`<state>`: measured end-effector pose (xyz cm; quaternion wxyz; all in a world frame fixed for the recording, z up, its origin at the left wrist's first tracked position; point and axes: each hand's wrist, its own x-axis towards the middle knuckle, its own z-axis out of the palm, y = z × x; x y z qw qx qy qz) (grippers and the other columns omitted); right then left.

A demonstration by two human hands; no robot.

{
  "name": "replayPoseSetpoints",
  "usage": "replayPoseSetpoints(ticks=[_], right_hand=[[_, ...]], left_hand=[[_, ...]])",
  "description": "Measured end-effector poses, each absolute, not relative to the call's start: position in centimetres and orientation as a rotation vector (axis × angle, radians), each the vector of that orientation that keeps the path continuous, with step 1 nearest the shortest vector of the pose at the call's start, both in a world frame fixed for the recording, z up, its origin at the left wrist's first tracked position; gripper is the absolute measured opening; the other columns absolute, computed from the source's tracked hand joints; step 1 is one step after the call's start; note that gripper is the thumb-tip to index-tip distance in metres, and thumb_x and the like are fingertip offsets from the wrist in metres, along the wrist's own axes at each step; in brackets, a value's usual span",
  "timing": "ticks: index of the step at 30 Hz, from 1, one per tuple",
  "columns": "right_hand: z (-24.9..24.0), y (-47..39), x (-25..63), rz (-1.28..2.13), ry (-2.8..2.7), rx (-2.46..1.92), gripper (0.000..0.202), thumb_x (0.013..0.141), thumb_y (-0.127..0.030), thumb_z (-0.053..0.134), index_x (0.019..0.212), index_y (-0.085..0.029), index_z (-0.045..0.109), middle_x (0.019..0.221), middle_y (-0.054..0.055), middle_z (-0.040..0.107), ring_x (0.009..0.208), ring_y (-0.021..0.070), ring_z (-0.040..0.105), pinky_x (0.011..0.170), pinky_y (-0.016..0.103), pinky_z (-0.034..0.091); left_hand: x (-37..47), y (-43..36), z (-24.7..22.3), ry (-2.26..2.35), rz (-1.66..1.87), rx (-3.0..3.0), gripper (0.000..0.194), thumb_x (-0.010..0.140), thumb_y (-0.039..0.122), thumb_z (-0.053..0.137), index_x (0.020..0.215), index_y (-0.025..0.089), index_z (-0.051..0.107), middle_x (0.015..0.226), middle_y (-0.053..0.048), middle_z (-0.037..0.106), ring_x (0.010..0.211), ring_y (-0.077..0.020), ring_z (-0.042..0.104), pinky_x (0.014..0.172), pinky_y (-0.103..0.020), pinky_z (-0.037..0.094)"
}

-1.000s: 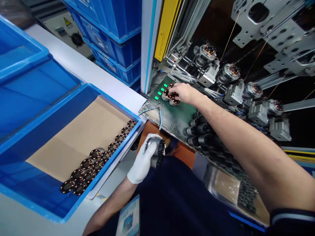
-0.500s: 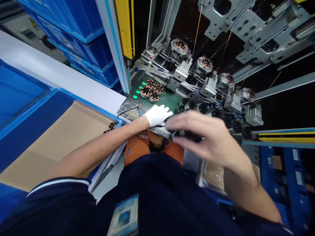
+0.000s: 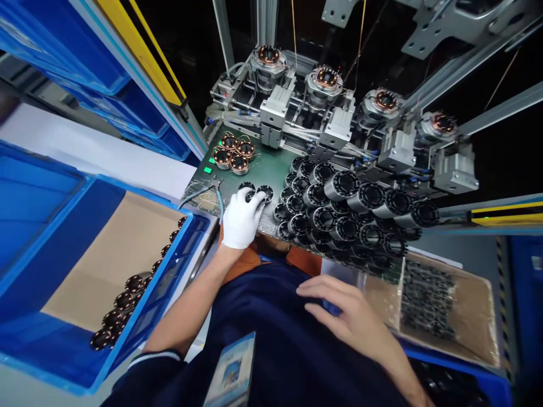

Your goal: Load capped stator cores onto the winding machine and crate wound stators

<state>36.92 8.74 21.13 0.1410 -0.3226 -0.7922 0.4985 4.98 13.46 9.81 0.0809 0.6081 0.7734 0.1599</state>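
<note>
My left hand, in a white glove, has its fingertips on two black stator cores standing side by side on the green bench top. My right hand, bare, hovers in front of my body with its fingers apart and nothing in it. Several copper-wound stators are grouped behind my left hand. Pliers with open handles lie to its left. Many unwound black cores stand stacked on the right part of the bench.
Behind the bench is a machine with wound stators on its heads. At the left, a blue bin holds cardboard and wound stators. A lined box of cores stands at the lower right. Yellow-edged posts flank the machine.
The view has shifted. My right hand has drawn back from the bench toward my body. My left hand, earlier stretched flat to the right, now has its fingers on the two black cores.
</note>
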Motion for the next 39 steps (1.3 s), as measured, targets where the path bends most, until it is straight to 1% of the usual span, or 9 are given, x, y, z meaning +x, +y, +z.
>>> replayPoseSetpoints(ticks=[8,13,23,28,30,32,34,35,39], right_hand=[[20.0,8.4,39.2,1.499,-2.367,-0.908,0.027,0.117,-0.032,0.068,0.143,-0.033,0.077,0.137,0.006,0.081,0.126,0.0242,0.080,0.112,0.040,0.067],[18.8,7.1,40.7,1.626,-2.358,-1.048,0.029,0.120,-0.036,0.065,0.147,-0.035,0.075,0.147,0.006,0.077,0.137,0.0236,0.075,0.122,0.039,0.059],[17.9,6.3,40.1,1.670,-2.450,-1.116,0.038,0.119,-0.034,0.064,0.156,-0.036,0.070,0.151,0.005,0.073,0.141,0.0254,0.071,0.125,0.042,0.056],[17.9,6.2,39.5,1.651,-2.498,-1.107,0.041,0.118,-0.034,0.065,0.159,-0.036,0.068,0.153,0.006,0.072,0.142,0.0256,0.070,0.127,0.043,0.055],[18.0,6.2,39.7,1.632,-2.497,-1.145,0.042,0.118,-0.034,0.064,0.160,-0.035,0.067,0.155,0.007,0.071,0.143,0.0262,0.071,0.128,0.044,0.055],[17.9,6.2,39.8,1.588,-2.510,-1.181,0.042,0.118,-0.034,0.063,0.160,-0.033,0.067,0.155,0.008,0.072,0.142,0.0274,0.071,0.128,0.044,0.056],[17.5,6.1,39.6,1.548,-2.521,-1.184,0.043,0.118,-0.034,0.064,0.160,-0.031,0.068,0.154,0.010,0.073,0.142,0.0284,0.072,0.127,0.045,0.057],[17.3,6.2,39.2,1.535,-2.522,-1.172,0.043,0.117,-0.033,0.065,0.160,-0.030,0.069,0.153,0.010,0.073,0.141,0.0288,0.072,0.126,0.044,0.057],[16.2,6.7,35.9,1.525,-2.527,-1.020,0.046,0.111,-0.028,0.075,0.156,-0.033,0.073,0.146,0.009,0.077,0.135,0.0304,0.075,0.124,0.047,0.058]], left_hand=[[6.2,21.4,10.5,2.264,0.561,1.896,0.043,0.120,0.032,0.048,0.157,0.026,0.070,0.158,-0.015,0.063,0.138,-0.0307,0.064,0.109,-0.039,0.058],[6.7,25.0,10.3,2.271,0.577,1.895,0.041,0.118,0.026,0.053,0.156,0.024,0.069,0.157,-0.016,0.063,0.137,-0.0312,0.064,0.109,-0.039,0.059],[6.9,26.5,9.8,2.264,0.652,1.921,0.043,0.117,0.024,0.053,0.157,0.023,0.070,0.156,-0.017,0.065,0.137,-0.0310,0.065,0.111,-0.040,0.059],[5.9,22.8,11.4,2.325,0.678,1.890,0.046,0.116,0.032,0.060,0.162,0.032,0.068,0.170,-0.009,0.060,0.145,-0.0274,0.063,0.117,-0.035,0.055],[3.5,19.2,12.3,2.437,0.669,1.807,0.045,0.118,0.040,0.057,0.161,0.034,0.068,0.167,-0.009,0.062,0.146,-0.0300,0.062,0.120,-0.039,0.053],[0.2,15.2,13.0,2.622,0.639,1.627,0.049,0.119,0.042,0.051,0.160,0.024,0.069,0.160,-0.018,0.064,0.146,-0.0394,0.060,0.122,-0.052,0.051],[-3.5,12.1,13.1,2.758,0.562,1.441,0.054,0.113,0.042,0.058,0.155,0.011,0.071,0.150,-0.030,0.065,0.140,-0.0506,0.059,0.115,-0.063,0.052],[-5.0,11.0,13.0,2.779,0.512,1.384,0.053,0.110,0.042,0.061,0.148,0.007,0.074,0.145,-0.033,0.066,0.139,-0.0535,0.058,0.113,-0.065,0.052],[-8.4,9.5,11.6,2.729,0.426,1.276,0.043,0.106,0.035,0.059,0.138,0.012,0.075,0.141,-0.029,0.070,0.132,-0.0471,0.064,0.109,-0.056,0.054]])
